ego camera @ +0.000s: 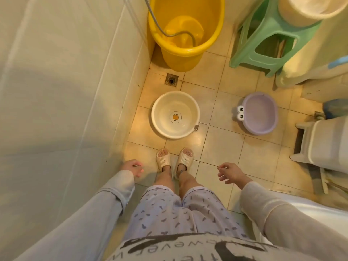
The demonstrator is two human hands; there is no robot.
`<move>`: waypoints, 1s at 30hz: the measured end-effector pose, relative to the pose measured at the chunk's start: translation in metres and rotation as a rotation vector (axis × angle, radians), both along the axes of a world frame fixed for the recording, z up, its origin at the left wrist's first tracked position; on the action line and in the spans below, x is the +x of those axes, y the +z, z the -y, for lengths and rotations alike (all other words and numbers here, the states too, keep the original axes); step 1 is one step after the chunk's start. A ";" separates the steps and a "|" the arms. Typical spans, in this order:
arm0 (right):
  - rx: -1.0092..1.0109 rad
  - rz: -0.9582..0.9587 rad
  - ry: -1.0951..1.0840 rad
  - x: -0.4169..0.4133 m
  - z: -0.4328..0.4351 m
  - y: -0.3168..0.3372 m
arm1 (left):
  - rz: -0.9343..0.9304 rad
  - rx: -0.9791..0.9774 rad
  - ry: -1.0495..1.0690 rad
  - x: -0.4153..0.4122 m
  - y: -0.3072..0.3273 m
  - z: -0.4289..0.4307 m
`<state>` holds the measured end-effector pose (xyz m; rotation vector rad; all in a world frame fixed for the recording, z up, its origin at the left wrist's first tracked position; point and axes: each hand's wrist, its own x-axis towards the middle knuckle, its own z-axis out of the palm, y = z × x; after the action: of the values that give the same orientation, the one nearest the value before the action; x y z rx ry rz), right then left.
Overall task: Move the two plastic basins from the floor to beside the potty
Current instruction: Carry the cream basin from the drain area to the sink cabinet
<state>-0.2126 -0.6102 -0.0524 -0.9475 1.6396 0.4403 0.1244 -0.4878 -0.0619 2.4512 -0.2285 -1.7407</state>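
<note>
2 basins on floor, white basin and purple basin well apart; left hand and right hand spread, empty.

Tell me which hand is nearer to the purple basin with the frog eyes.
Right. The right hand hangs open below and a little left of the purple basin in the view. The left hand hangs across the view by the wall, beyond the white basin.

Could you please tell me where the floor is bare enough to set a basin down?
Bare tiles lie between the white basin and the purple basin, and between the purple basin and the right hand. It is crowded by the yellow bucket and green stool.
</note>
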 end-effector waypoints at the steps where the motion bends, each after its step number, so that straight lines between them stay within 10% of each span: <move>1: 0.004 -0.005 0.001 0.002 0.003 -0.002 | -0.005 0.001 -0.021 0.001 -0.003 0.008; 14: -0.028 0.065 -0.111 0.045 0.094 -0.079 | 0.033 -0.005 -0.120 0.014 -0.094 0.099; 30: -0.109 -0.038 -0.232 0.090 0.204 -0.442 | 0.263 -0.038 -0.045 0.056 -0.423 0.205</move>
<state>-0.1228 -0.8146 -0.4946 -0.8203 1.7986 0.2135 0.1803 -0.6924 -0.4852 2.6614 -0.3413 -1.4105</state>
